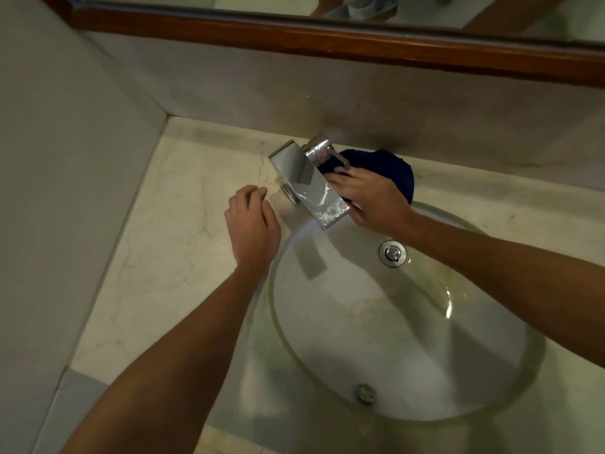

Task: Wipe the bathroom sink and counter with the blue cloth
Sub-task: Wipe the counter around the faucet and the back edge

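Head view. Blue cloth (397, 173): on the counter (183, 204) at its back edge, behind the sink (402, 326), right of the faucet (307, 183). Right hand (368, 199): fingers flat, pressing the cloth. Left hand (252, 224): loosely curled, holding nothing, above the counter left of the faucet.

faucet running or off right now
Off, as far as shows: no stream falls from the faucet spout into the sink; only droplets sit on the spout's flat top.

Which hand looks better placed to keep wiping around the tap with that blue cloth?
The right hand, probably. It already presses on the blue cloth on the counter beside the faucet. The left hand hovers loosely curled over the counter, holding nothing.
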{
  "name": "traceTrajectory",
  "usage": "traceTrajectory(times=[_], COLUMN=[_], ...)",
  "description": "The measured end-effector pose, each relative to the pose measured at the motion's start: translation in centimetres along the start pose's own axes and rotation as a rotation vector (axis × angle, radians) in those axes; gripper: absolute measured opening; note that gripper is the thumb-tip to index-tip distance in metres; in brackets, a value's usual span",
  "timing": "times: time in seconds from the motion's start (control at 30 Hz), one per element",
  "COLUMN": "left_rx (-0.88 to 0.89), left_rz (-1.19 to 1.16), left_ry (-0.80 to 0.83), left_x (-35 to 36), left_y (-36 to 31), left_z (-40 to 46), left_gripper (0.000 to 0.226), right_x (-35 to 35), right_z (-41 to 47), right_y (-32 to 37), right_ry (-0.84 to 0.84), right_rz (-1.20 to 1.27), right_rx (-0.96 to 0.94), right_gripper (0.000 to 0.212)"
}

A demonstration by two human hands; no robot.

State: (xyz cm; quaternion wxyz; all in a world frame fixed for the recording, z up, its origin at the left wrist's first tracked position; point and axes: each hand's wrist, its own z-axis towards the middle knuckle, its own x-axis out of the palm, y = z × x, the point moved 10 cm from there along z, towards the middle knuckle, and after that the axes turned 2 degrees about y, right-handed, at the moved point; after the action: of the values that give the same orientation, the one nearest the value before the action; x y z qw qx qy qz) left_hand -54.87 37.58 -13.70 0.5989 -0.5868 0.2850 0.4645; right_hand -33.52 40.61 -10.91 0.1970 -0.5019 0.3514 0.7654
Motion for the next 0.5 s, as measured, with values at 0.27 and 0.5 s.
traceTrajectory(times=[0.27,0.5], left_rx=[-0.016,-0.007], left_rz=[-0.022,-0.01], left_ry=[0.028,0.033], left_x=[0.1,0.0], left_y=[0.0,-0.3], left_z=[0.1,0.1], left_gripper=[0.03,0.031], right_x=[0.5,-6.2], right_z=[-3.4,-14.5], right_y=[0.0,-8.0], right_ry=[0.037,-0.083], right_rz=[-0.115,-0.141], right_rx=[-0.266,0.08], right_gripper=[0.035,0.036])
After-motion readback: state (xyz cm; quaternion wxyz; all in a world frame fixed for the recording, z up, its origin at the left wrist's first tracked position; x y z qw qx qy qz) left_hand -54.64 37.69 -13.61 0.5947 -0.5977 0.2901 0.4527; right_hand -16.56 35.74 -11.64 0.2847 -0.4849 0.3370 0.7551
